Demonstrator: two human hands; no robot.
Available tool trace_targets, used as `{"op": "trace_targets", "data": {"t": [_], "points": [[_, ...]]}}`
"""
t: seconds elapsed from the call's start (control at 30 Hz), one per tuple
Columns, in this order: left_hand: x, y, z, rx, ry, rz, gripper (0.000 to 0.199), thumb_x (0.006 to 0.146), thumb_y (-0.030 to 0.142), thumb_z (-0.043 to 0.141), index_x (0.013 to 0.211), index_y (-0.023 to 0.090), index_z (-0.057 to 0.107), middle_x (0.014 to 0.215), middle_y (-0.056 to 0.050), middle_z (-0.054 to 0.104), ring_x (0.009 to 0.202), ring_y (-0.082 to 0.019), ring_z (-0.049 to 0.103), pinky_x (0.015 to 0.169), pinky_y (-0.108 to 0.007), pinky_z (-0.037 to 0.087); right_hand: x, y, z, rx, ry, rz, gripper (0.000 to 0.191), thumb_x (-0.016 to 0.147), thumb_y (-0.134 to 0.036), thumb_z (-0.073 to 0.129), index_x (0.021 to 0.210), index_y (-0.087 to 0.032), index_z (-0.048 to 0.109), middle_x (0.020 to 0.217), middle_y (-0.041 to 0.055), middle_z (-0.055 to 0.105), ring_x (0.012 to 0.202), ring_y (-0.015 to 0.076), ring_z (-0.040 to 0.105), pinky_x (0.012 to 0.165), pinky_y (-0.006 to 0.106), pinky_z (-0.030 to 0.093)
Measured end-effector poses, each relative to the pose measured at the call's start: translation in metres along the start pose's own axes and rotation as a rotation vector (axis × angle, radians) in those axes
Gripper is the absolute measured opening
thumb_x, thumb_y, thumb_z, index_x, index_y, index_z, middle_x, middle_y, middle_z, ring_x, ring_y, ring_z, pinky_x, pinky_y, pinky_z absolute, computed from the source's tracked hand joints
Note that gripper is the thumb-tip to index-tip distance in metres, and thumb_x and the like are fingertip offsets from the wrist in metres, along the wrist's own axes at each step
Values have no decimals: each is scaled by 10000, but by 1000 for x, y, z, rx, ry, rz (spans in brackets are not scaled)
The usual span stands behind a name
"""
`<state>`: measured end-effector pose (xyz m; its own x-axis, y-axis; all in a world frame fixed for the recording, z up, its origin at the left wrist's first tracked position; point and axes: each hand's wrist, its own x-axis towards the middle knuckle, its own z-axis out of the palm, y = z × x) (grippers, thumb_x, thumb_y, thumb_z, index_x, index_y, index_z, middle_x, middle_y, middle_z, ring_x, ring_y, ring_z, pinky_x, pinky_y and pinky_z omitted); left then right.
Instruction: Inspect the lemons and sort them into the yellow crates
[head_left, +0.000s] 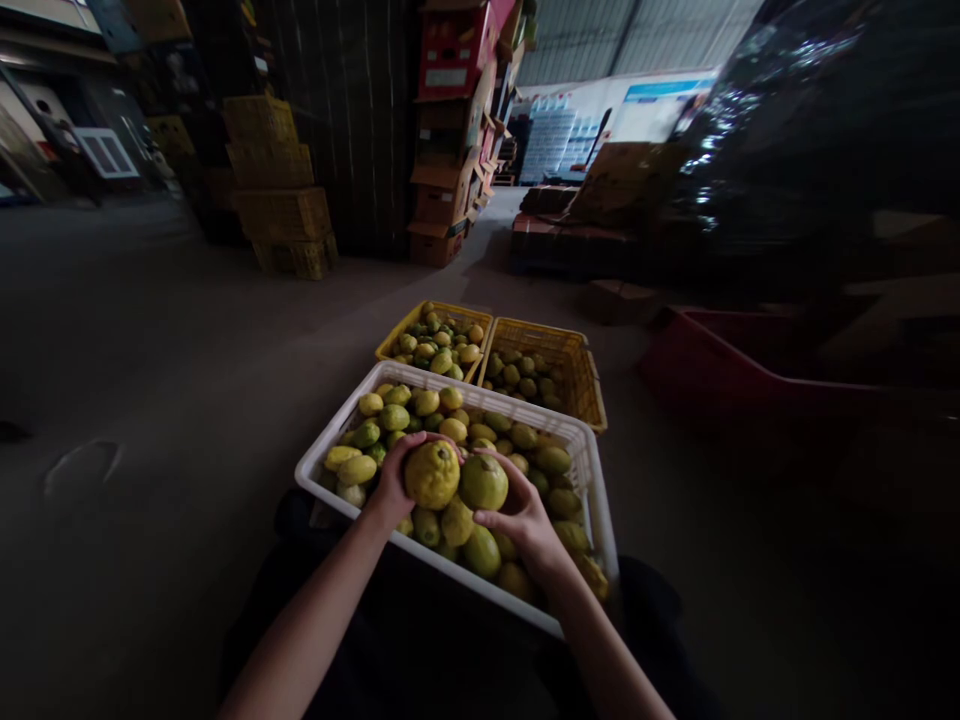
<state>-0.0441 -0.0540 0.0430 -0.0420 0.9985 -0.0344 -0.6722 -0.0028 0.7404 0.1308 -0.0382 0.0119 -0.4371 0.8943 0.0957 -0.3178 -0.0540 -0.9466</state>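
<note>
Above the middle of a white plastic crate (330, 425), my two hands hold one fruit each, side by side. My left hand (394, 480) is closed around a bumpy yellow lemon (433, 476). A smoother, greener lemon (484, 483) sits in the curled fingers of my right hand (529, 515). Under and around both hands, the crate is filled with yellow and green lemons (481, 552). The fruit directly beneath my hands is partly hidden.
Beyond the white crate stand two yellow crates: the left one (390, 345) holds mixed lemons, the right one (577, 375) greener ones. A red container (720, 375) lies to the right. Stacked yellow crates (281, 215) and cardboard boxes (439, 195) rise farther back.
</note>
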Motion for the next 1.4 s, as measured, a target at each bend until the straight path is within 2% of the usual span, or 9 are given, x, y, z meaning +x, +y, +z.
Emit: {"op": "trace_targets", "data": {"t": [0.3,0.43,0.63,0.83,0.97,1.07,1.2,1.3,1.4], "points": [[-3,1,-4,78,-127,136,323,735,397,577,649,136,747,674,-94,721,712,-242,675,766,-367,499,-4,-4,1,-45,-19,-66,725,487,-250,942,1167,-284,689,1204,56,709,1191,317,617,1056,466,464],[-2,0,-4,81,-134,158,322,748,375,569,649,134,758,672,-87,720,728,-240,678,767,-353,502,-3,-6,1,-51,-19,-59,743,486,-256,942,1184,-275,688,1229,67,701,1208,334,608,1059,481,463],[0,-6,-2,-82,1,-6,288,712,370,581,642,135,732,647,-79,709,728,-255,692,735,-366,543,-6,-8,2,-60,6,-13,766,521,-314,930,1238,-293,660,1306,62,664,1249,343,578,1070,495,455],[4,-20,1,-413,117,-162,277,763,329,533,804,133,726,770,-80,733,940,-266,700,936,-382,522,-1,8,-1,-136,151,-8,598,762,-540,729,1301,-307,615,1402,43,595,1375,321,454,1128,515,385],[5,-29,2,-496,195,-222,334,831,341,479,956,133,707,887,-104,740,1087,-284,659,1025,-418,473,5,13,0,-202,235,-5,579,772,-602,685,1258,-290,642,1355,48,630,1340,320,496,1118,499,409],[4,-32,1,-461,172,-220,367,862,356,436,1035,156,691,977,-100,737,1179,-276,613,1044,-409,458,6,14,3,-362,298,-86,616,762,-623,677,1254,-255,638,1303,78,656,1269,327,558,1093,499,436],[1,-40,1,-443,111,-231,434,833,402,478,1121,140,669,1131,-121,704,1237,-289,571,1066,-411,430,6,22,7,-602,381,-217,634,794,-580,660,1304,-216,567,1272,119,649,1173,310,607,1047,502,463],[0,-49,3,-458,113,-225,481,795,440,504,1137,146,669,1200,-114,680,1273,-289,540,1067,-391,423,5,34,9,-658,432,-244,586,874,-556,564,1353,-224,501,1332,129,591,1247,298,545,1085,516,411],[0,-58,2,-454,105,-244,473,768,482,511,1070,165,690,1164,-94,693,1280,-290,528,1037,-369,442,2,44,10,-677,411,-248,562,936,-536,452,1413,-239,432,1429,132,490,1360,297,421,1141,552,317]]}}
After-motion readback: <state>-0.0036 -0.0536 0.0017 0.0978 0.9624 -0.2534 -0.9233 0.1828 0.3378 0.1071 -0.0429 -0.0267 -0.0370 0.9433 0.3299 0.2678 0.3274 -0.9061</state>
